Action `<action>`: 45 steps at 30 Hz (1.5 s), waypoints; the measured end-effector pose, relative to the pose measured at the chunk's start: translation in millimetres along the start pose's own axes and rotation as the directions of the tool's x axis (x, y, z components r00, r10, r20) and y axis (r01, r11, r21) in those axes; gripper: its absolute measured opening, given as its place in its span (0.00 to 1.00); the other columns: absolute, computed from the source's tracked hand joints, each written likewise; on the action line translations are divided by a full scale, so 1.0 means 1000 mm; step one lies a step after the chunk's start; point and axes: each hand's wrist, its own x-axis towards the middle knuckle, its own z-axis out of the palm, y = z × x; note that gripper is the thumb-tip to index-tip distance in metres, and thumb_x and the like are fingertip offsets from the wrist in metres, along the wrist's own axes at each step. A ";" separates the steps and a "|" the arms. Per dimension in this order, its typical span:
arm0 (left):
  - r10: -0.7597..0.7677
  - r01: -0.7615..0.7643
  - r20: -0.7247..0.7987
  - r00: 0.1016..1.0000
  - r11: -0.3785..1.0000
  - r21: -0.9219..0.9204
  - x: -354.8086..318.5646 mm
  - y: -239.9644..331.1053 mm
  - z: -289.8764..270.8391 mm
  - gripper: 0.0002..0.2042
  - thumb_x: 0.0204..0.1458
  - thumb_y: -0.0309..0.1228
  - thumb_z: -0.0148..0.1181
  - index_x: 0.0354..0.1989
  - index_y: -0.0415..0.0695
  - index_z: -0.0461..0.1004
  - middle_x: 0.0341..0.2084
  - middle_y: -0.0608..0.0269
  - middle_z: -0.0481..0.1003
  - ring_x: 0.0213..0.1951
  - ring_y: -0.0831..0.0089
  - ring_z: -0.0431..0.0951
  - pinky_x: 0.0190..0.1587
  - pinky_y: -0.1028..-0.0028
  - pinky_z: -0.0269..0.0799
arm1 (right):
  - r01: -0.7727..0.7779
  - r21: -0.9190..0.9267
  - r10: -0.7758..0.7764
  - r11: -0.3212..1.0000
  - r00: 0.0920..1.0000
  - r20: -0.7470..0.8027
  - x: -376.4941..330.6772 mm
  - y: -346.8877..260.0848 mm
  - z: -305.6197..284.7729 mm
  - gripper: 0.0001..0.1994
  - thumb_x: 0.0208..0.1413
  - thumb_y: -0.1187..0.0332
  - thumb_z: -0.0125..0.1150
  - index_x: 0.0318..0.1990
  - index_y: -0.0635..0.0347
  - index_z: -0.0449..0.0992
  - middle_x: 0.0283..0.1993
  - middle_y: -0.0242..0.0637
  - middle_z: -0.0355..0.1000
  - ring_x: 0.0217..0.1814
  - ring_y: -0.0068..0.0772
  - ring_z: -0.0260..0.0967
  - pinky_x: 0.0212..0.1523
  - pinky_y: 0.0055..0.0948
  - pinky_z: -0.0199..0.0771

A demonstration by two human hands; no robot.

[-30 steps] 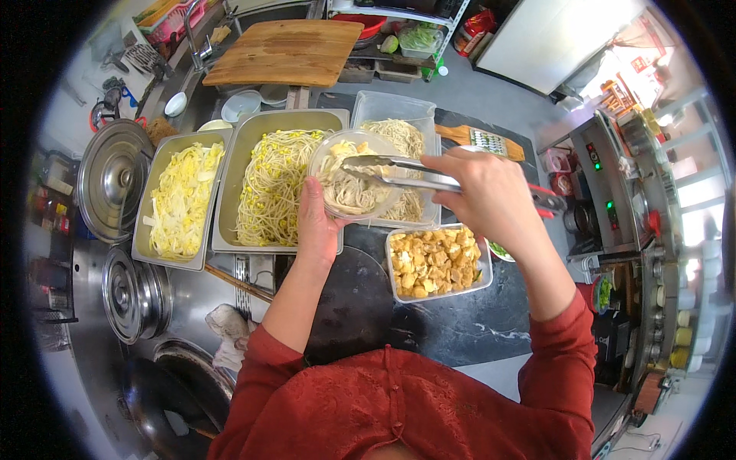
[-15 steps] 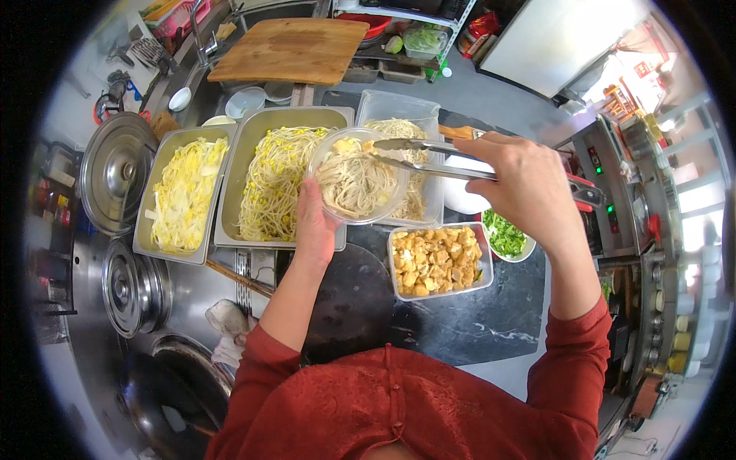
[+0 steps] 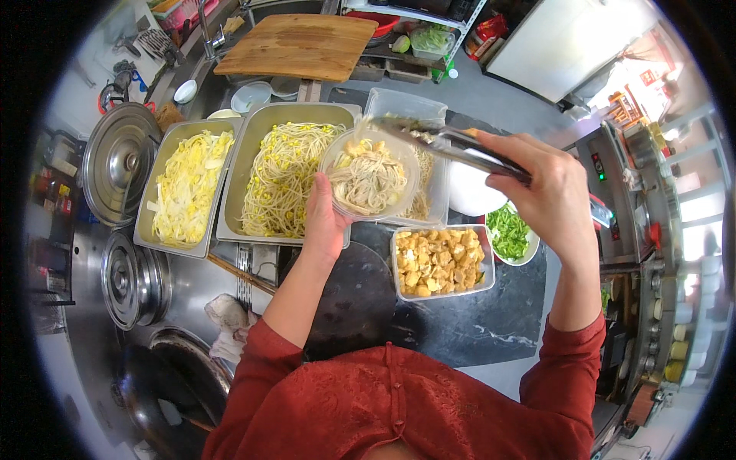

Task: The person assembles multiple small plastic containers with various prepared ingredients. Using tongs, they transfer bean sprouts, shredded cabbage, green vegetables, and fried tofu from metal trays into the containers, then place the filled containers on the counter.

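Observation:
In my left hand (image 3: 325,222) is a clear round plastic bowl (image 3: 343,207), its fingers closed around the near left side. Pale noodle-like strands (image 3: 372,184) fill it, with some yellow shreds at the far side. My right hand (image 3: 548,180) grips a pair of metal tongs (image 3: 468,146). The tongs' tips are smeared by motion above the bowl's far rim, and whether they pinch anything I cannot tell. Behind the bowl, a clear plastic tub (image 3: 406,103) holds more pale strands. To its left is a steel pan (image 3: 280,111) of bean sprouts.
Another steel pan (image 3: 202,125) holds shredded yellow cabbage. Nearer me is a clear tub of golden fried cubes (image 3: 441,261), beside a bowl of chopped greens (image 3: 507,234). Steel lids (image 3: 119,165) lean at the left. A wooden board (image 3: 295,46) lies at the back.
The tongs have risen and swung left, from the bowl's right side to above its far rim. The bowl has shifted slightly right.

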 end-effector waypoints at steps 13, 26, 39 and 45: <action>-0.016 0.024 -0.089 0.996 0.995 0.098 -0.001 0.006 -0.003 0.38 0.67 0.62 0.41 0.73 0.43 0.53 0.66 0.52 0.66 0.66 0.59 0.71 0.61 0.52 0.76 | 0.038 -0.147 -0.026 0.988 0.996 0.082 -0.012 0.038 0.020 0.26 0.40 0.72 0.76 0.52 0.51 0.83 0.46 0.37 0.82 0.41 0.39 0.81 0.42 0.35 0.82; -0.109 0.118 -0.096 0.989 0.989 0.092 -0.003 0.005 0.013 0.39 0.67 0.63 0.37 0.72 0.41 0.55 0.64 0.49 0.69 0.61 0.57 0.76 0.53 0.50 0.83 | 0.106 -0.166 -0.038 0.980 0.928 0.370 0.006 -0.020 0.018 0.20 0.43 0.72 0.75 0.49 0.51 0.85 0.34 0.33 0.81 0.35 0.38 0.80 0.34 0.36 0.79; -0.062 0.070 -0.049 0.997 0.980 0.186 -0.010 -0.001 0.010 0.41 0.65 0.65 0.40 0.75 0.44 0.52 0.68 0.56 0.65 0.69 0.61 0.67 0.68 0.55 0.67 | 0.115 -0.217 -0.084 0.969 0.985 0.149 0.004 0.007 0.032 0.20 0.46 0.72 0.73 0.51 0.53 0.85 0.39 0.36 0.83 0.31 0.34 0.81 0.33 0.31 0.81; 0.019 0.020 -0.156 0.988 0.969 0.246 -0.009 -0.011 0.013 0.41 0.64 0.64 0.43 0.74 0.43 0.54 0.68 0.55 0.65 0.68 0.61 0.67 0.67 0.56 0.69 | 0.204 0.004 -0.201 0.979 0.962 0.186 -0.005 -0.015 0.039 0.18 0.48 0.66 0.73 0.49 0.51 0.83 0.38 0.33 0.81 0.36 0.38 0.81 0.37 0.34 0.81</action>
